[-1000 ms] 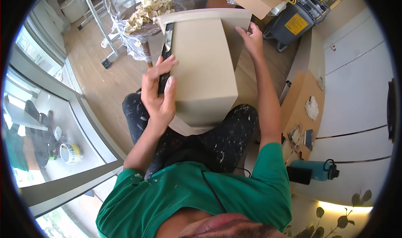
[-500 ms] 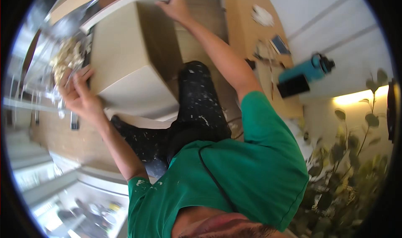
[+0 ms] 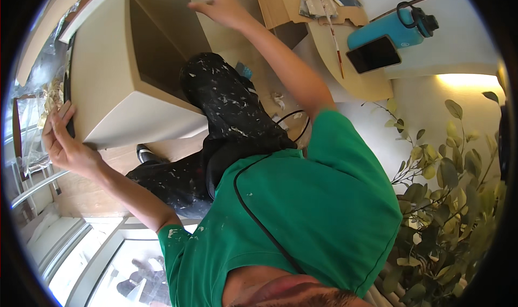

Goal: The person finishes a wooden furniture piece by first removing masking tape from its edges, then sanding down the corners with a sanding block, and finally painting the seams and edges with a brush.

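A beige box-like drawer with a hollow, shadowed inside stands in front of my legs, tilted in the view. Along its left side runs a dark rail. My left hand is at the drawer's near left corner, fingers stretched out against the side by the rail and not wrapped round it. Beyond the drawer's right side, my right hand is raised with its fingers loosely bent and apart. Nothing clear shows in it, though the fingertips lie close to the picture's rim.
On the right, a wooden surface bears a blue bottle, a black phone, a thin brush and small packets. A leafy plant stands at lower right. Clear plastic wrapping lies far left; a black cable loops beside my leg.
My right hand has come off the drawer's far edge and is now apart from it. My left hand has stayed near the side rail. The view has shifted, so the drawer sits further left.
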The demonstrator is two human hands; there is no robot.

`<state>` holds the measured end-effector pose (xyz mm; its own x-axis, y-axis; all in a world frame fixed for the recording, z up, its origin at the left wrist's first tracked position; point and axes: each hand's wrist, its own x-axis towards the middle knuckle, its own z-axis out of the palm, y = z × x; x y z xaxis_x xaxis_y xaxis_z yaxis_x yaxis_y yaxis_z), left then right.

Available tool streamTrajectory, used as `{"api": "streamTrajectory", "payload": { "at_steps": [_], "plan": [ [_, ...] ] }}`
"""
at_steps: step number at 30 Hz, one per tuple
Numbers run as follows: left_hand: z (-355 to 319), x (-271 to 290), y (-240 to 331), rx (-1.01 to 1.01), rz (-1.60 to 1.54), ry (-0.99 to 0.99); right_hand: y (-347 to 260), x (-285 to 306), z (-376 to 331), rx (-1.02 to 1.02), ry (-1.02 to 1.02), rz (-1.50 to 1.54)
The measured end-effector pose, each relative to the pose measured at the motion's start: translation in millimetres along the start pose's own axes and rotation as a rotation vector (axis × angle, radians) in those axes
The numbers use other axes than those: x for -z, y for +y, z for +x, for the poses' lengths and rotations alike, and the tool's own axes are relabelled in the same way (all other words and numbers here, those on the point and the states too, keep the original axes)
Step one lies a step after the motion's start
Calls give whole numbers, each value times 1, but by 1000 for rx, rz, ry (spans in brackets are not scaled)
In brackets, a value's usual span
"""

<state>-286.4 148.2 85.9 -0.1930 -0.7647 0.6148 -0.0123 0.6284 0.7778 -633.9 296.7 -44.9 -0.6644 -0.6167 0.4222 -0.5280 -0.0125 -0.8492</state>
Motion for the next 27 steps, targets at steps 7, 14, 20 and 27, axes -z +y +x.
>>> {"api": "streamTrajectory", "payload": {
  "at_steps": [7,14,20,27],
  "plan": [
    [16,-5,-7,3,-28,-44,152,32,-206,-557,-92,181],
    [23,1,-12,82,-6,-18,28,98,-207,-517,-247,162],
    [36,-12,-4,60,22,-27,-50,154,-142,76,-48,-559],
    [42,-15,-8,63,31,-37,-9,209,-68,332,-260,-1263]
  ]
}}
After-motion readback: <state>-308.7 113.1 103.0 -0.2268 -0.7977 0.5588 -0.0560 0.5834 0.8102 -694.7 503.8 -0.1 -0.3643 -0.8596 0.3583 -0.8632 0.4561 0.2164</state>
